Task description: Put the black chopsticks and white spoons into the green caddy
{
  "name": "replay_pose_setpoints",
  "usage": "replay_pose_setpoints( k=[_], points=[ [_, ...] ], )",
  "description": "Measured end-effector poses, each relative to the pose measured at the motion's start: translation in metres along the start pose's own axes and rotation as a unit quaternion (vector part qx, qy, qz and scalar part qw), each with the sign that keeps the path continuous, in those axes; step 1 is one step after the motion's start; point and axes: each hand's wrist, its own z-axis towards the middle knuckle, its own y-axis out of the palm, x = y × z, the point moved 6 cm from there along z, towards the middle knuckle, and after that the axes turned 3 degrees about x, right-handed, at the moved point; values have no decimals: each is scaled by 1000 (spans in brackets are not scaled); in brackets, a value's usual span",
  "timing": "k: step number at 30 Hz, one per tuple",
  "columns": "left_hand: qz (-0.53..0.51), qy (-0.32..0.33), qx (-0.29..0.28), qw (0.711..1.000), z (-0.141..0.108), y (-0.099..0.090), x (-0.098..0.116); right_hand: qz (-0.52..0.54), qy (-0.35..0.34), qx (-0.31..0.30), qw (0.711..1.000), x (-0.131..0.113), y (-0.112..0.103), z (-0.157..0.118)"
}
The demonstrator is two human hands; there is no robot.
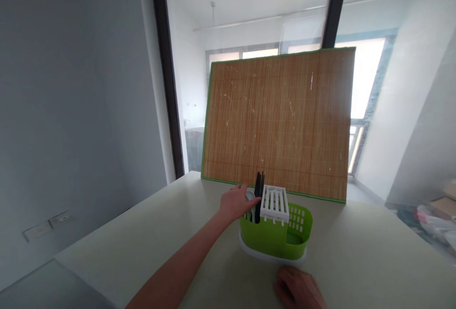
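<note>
A green basket point(265, 240) with a white base stands on the table, a white slatted rack point(274, 203) across its top. Black chopsticks point(261, 185) and a white spoon point(251, 196) stand upright in its left compartment; the right compartment has a low cut-out front. My left hand point(235, 202) reaches to that left compartment, fingers around the spoon's top and thumb pointing at the chopsticks. Resting on the table just in front of the basket, my right hand point(297, 287) has its fingers curled; whatever they may hold is hidden.
The pale table point(171, 214) extends to both sides. Behind the basket a bamboo mat point(278, 124) with green edging stands upright against a glass partition. A grey wall is at the left, and boxes and bags lie beyond the table at the right.
</note>
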Motion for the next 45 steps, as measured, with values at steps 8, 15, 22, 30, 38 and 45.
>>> replay_pose_setpoints(
  k=[8, 15, 22, 30, 38, 45],
  points=[
    [46, 22, -10, 999, 11, 13, 4, 15, 6, -5, 1000, 2, 1, 2],
    [38, 58, 4, 998, 3, 7, 6, 27, 13, -7, 1000, 2, -2, 0],
    [-124, 73, 17, 989, 3, 11, -3, 35, 19, 3, 999, 3, -1, 2],
    [-170, 35, 89, 981, -1, 17, -8, 35, 24, 6, 999, 2, -1, 4],
    [-213, -5, 255, 943, 13, -35, -22, 31, 24, 5, 999, 5, 4, 4],
    [-202, -58, 348, 914, 27, -118, -63, 29, 24, 14, 999, 4, 2, 3]
  ],
)
